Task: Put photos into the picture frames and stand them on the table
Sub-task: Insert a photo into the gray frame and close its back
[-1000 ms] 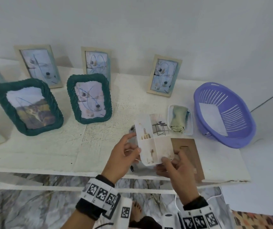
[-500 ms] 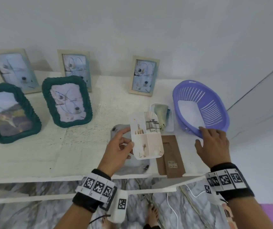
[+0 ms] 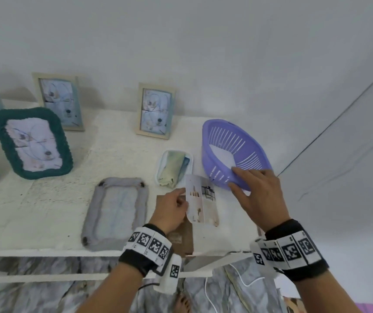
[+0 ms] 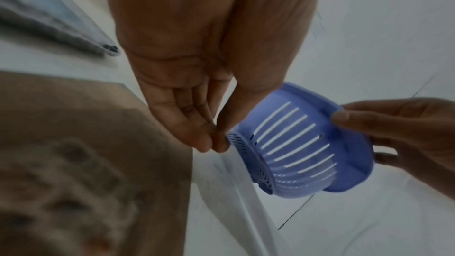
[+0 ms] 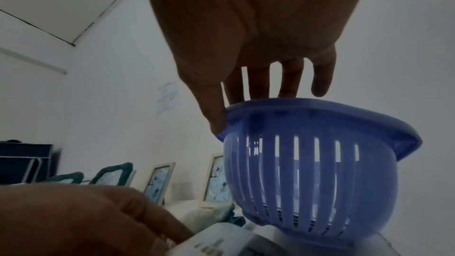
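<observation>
My left hand (image 3: 183, 197) pinches the edge of a photo (image 3: 201, 202) of furniture and holds it upright just above the table. Under that hand lies a brown backing board (image 3: 181, 238). A grey fabric frame (image 3: 115, 213) lies flat to the left of it. My right hand (image 3: 239, 178) grips the near rim of the purple basket (image 3: 235, 152), fingers inside and thumb outside, as the right wrist view shows on the rim (image 5: 320, 104). The basket is tilted and holds white paper (image 3: 222, 154).
A small white tray (image 3: 190, 159) with a folded cloth sits between the grey frame and the basket. A green frame (image 3: 33, 143) and two wooden frames (image 3: 61, 102) (image 3: 156, 110) stand with photos along the wall. The table's front edge (image 3: 45, 253) is close to my wrists.
My right hand let go of the photo, went right to the basket and took hold of its rim. The left hand carried the photo right, uncovering the grey frame.
</observation>
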`<state>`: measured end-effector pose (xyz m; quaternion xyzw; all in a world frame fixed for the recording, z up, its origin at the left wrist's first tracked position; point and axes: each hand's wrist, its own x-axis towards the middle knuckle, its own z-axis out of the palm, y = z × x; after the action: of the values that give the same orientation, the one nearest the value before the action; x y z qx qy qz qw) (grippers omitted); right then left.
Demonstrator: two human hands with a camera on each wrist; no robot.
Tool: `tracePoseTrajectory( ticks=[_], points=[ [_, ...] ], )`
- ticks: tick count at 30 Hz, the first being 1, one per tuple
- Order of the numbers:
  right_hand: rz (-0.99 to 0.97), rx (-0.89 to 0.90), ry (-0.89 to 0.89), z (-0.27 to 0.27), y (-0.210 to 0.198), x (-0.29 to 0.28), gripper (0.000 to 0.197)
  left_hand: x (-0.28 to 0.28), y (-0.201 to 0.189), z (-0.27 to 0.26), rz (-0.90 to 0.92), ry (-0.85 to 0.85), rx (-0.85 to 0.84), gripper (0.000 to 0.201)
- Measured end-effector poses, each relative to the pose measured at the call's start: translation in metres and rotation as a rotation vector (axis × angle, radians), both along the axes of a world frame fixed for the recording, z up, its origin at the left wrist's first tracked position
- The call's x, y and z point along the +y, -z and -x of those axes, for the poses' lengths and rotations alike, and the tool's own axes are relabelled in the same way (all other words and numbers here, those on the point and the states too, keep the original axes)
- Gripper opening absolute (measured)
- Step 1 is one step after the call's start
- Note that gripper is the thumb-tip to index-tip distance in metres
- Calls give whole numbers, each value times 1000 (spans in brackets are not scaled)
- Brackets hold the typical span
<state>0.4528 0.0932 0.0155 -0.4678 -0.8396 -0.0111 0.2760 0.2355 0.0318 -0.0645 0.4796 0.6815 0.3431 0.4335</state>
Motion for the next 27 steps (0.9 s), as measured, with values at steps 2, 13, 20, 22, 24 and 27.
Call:
tracePoseTrajectory(
  ticks=[2,13,20,22,24,27],
  points=[
    [34,-24,-58,-2,0,0,40,12,4,-12,16,29,128,40],
    [218,-191,-218,8,30,-11,37,29,5,-26,124,57,623,38],
    [434,-136,-273,0,1,11,49,22,-32,-10,-126,-216,21,27],
    [481,-131,-247,0,-18,32,41,24,-44,-10,-141,-236,-139,26],
    [480,-195,-213,5,-38,60,39,27,-49,-12,-118,-233,-191,33],
    [513,-357,-148,22,-58,101,43,29,-48,-18,-78,-214,-200,46]
  ],
)
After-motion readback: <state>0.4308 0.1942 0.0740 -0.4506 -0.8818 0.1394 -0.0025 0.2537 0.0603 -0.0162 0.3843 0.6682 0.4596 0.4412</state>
